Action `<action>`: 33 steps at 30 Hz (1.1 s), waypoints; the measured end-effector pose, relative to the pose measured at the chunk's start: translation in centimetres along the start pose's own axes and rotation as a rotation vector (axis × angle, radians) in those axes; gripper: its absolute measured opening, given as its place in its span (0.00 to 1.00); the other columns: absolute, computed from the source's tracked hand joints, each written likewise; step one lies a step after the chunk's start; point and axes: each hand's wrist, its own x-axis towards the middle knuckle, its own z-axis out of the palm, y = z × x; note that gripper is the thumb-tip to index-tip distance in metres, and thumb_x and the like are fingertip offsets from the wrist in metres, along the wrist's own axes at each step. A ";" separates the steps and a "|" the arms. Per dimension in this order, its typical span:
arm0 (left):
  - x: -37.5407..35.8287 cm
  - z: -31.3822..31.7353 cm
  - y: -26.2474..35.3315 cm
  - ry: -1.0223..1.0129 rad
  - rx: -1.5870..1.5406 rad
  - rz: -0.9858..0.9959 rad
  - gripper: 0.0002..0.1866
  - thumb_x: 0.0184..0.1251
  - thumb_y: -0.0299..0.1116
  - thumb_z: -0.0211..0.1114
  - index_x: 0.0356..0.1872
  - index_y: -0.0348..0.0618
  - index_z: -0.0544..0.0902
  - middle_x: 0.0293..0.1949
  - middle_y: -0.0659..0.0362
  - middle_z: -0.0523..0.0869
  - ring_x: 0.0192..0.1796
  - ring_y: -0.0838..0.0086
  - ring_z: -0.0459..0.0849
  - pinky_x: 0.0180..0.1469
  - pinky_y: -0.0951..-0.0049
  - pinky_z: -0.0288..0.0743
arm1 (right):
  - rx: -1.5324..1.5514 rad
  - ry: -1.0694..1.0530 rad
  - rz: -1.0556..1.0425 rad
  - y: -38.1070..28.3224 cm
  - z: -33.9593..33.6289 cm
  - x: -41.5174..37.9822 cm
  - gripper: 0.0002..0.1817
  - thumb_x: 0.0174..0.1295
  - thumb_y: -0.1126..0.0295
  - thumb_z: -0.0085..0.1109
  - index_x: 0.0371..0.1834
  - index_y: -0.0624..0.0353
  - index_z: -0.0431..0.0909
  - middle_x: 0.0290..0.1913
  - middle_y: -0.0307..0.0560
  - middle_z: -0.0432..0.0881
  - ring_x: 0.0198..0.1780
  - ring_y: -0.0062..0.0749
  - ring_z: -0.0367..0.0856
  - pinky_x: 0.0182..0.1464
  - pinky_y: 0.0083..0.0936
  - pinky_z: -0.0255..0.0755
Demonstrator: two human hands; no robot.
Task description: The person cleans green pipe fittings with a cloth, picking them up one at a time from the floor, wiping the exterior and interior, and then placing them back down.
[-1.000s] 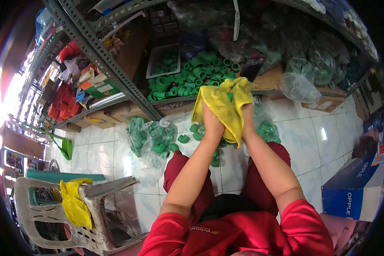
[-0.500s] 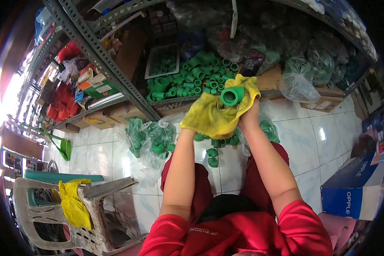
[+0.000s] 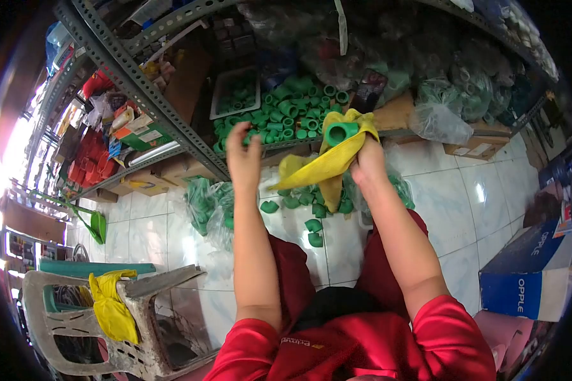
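My right hand (image 3: 367,166) grips a yellow cloth (image 3: 321,166) wrapped around a green pipe fitting (image 3: 340,133), whose open end faces up. The cloth's loose end hangs down to the left. My left hand (image 3: 243,157) is raised apart from the cloth, fingers spread, near the edge of the metal shelf (image 3: 171,127). It holds nothing. A pile of green pipe fittings (image 3: 286,114) lies on the shelf just beyond both hands. More green fittings (image 3: 308,209) are scattered on the white tiled floor (image 3: 464,190) below.
Clear plastic bags of green fittings (image 3: 213,200) lie on the floor at the left; more bags (image 3: 438,117) fill the shelf at the right. A grey plastic chair (image 3: 108,311) with a yellow cloth stands lower left. A blue OPPLE box (image 3: 531,273) sits at the right.
My left hand has let go of the cloth and moved up and left toward the shelf. The cloth now hangs from my right hand, which still holds the fitting.
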 end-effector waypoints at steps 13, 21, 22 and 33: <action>-2.8 4.1 5.4 -0.561 -0.206 0.150 0.32 0.47 0.22 0.63 0.57 0.46 0.64 0.58 0.57 0.65 0.62 0.68 0.61 0.63 0.71 0.52 | 0.043 -0.167 0.099 0.2 0.7 -1.0 0.18 0.65 0.56 0.37 0.47 0.57 0.67 0.44 0.45 0.73 0.45 0.31 0.73 0.46 0.27 0.69; -2.2 4.4 3.8 -0.350 -1.100 -0.417 0.21 0.68 0.46 0.40 0.51 0.40 0.67 0.49 0.56 0.73 0.52 0.69 0.71 0.54 0.68 0.64 | 0.061 -0.237 0.173 0.2 0.8 -1.6 0.19 0.64 0.55 0.37 0.48 0.58 0.68 0.47 0.45 0.73 0.47 0.33 0.72 0.50 0.29 0.67; -2.2 4.1 4.2 -0.319 -1.177 -0.502 0.24 0.67 0.49 0.38 0.50 0.39 0.68 0.48 0.56 0.74 0.50 0.69 0.72 0.53 0.67 0.65 | 0.051 -0.265 0.164 0.2 0.7 -1.5 0.20 0.64 0.55 0.37 0.48 0.58 0.67 0.47 0.44 0.73 0.47 0.33 0.72 0.50 0.29 0.66; -1.9 3.3 3.9 -0.324 -1.334 -0.719 0.30 0.62 0.59 0.37 0.50 0.44 0.69 0.32 0.59 0.75 0.36 0.70 0.75 0.42 0.65 0.74 | 0.052 -0.255 0.074 0.2 0.7 -1.2 0.19 0.64 0.58 0.38 0.50 0.59 0.66 0.49 0.45 0.72 0.49 0.33 0.72 0.52 0.29 0.66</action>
